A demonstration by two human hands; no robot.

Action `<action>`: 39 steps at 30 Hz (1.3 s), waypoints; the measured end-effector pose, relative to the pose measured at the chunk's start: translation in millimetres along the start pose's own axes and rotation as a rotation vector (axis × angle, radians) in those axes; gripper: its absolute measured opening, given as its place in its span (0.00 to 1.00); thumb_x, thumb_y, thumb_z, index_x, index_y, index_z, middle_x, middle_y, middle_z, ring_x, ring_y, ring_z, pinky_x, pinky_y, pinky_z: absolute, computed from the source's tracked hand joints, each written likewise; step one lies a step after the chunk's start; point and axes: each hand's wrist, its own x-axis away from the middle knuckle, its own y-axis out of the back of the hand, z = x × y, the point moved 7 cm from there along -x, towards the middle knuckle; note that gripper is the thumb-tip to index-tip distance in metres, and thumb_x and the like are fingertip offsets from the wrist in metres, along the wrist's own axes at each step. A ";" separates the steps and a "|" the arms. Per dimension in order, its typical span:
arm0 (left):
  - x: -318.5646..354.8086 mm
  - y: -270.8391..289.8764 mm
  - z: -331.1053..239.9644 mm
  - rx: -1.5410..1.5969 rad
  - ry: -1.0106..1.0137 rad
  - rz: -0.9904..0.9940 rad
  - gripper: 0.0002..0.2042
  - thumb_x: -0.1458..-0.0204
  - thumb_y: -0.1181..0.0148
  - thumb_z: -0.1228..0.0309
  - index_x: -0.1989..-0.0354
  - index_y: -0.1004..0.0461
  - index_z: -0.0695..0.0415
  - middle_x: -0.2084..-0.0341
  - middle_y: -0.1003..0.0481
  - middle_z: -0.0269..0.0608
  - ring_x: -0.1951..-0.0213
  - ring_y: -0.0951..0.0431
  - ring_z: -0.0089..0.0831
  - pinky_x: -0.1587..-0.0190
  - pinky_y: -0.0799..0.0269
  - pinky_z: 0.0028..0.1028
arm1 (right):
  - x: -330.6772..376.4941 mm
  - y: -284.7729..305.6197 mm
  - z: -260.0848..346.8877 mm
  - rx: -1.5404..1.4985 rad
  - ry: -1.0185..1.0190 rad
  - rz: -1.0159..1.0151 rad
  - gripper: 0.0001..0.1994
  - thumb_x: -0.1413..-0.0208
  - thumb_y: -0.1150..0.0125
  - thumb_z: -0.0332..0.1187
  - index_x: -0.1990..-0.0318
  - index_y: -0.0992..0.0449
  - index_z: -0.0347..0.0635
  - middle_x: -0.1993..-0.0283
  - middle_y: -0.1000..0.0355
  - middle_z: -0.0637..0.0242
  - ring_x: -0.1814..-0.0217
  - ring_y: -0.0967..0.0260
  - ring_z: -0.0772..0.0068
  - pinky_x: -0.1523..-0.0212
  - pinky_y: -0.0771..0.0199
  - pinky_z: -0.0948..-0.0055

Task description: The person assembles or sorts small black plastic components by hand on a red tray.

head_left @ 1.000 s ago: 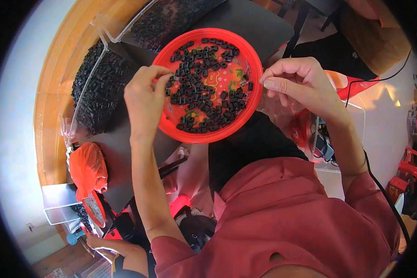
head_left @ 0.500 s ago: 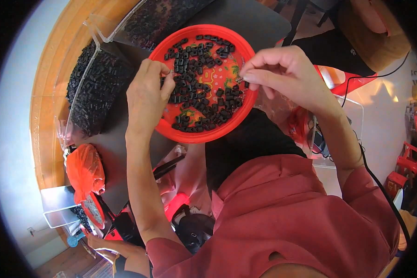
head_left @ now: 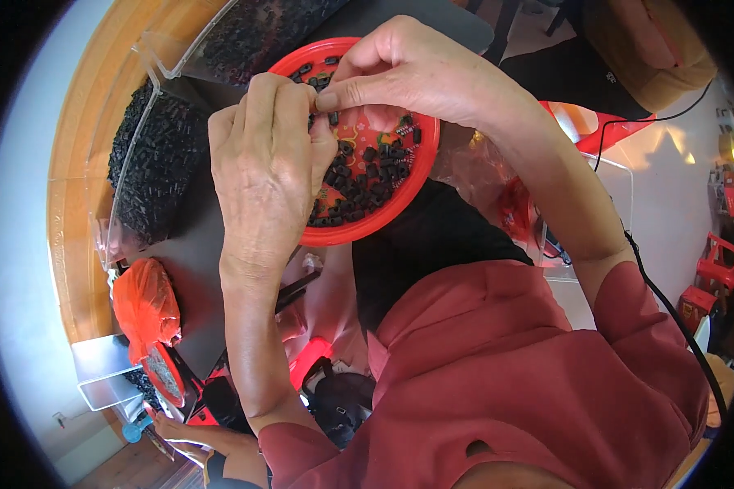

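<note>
A dark work surface (head_left: 196, 261) edged by a curved wooden rim (head_left: 77, 204) fills the upper left of the head view. On it, clear plastic bins (head_left: 151, 175) piled with small black parts stand at about nine and eleven o'clock from a red shallow dish (head_left: 400, 191). The dish sits right in front of the person, probably so the small black components (head_left: 367, 175) scattered in it stay within finger reach and cannot roll off.

Both hands meet over the dish's upper left portion. The left hand (head_left: 265, 171) lies palm down, its back to the camera, fingers curled forward and covering much of the dish. The right hand (head_left: 416, 69) comes in from two o'clock, wrist bent, thumb and forefinger pinched together against the left fingertips; whatever they nip is too small to make out. An orange plastic bag (head_left: 143, 301) lies at seven o'clock from the dish, beside another person's arm (head_left: 208, 440) near the lower edge.
</note>
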 end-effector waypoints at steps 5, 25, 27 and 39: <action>2.1 -1.1 1.3 0.021 0.028 -0.076 0.09 0.56 0.39 0.77 0.66 0.29 0.58 0.68 0.30 0.39 0.67 0.27 0.38 0.61 0.36 0.32 | 1.7 1.5 -4.6 -0.174 0.012 0.034 0.11 0.47 0.36 0.37 0.68 0.20 0.35 0.75 0.25 0.64 0.78 0.29 0.79 0.75 0.29 0.82; 19.1 -53.8 39.5 0.870 0.823 0.071 0.09 0.43 0.45 0.70 0.60 0.27 0.64 0.73 0.28 0.31 0.74 0.33 0.16 0.69 0.35 0.19 | 20.4 34.3 -21.2 -0.528 0.249 -0.373 0.11 0.44 0.39 0.36 0.62 0.20 0.37 0.70 0.26 0.68 0.74 0.35 0.85 0.67 0.34 0.86; 19.0 -58.3 34.8 0.918 0.757 0.066 0.09 0.47 0.42 0.74 0.58 0.26 0.63 0.73 0.26 0.34 0.74 0.29 0.18 0.69 0.33 0.20 | 29.3 39.4 -19.4 -0.457 0.188 -0.402 0.10 0.44 0.39 0.36 0.62 0.21 0.37 0.70 0.26 0.69 0.74 0.36 0.85 0.68 0.35 0.86; 27.3 -71.1 12.1 0.552 0.464 0.407 0.06 0.56 0.39 0.76 0.69 0.23 0.62 0.74 0.26 0.45 0.73 0.26 0.40 0.67 0.32 0.36 | 55.0 46.7 -40.2 -0.306 0.158 -0.391 0.09 0.45 0.39 0.32 0.65 0.20 0.34 0.73 0.25 0.69 0.77 0.36 0.87 0.73 0.35 0.86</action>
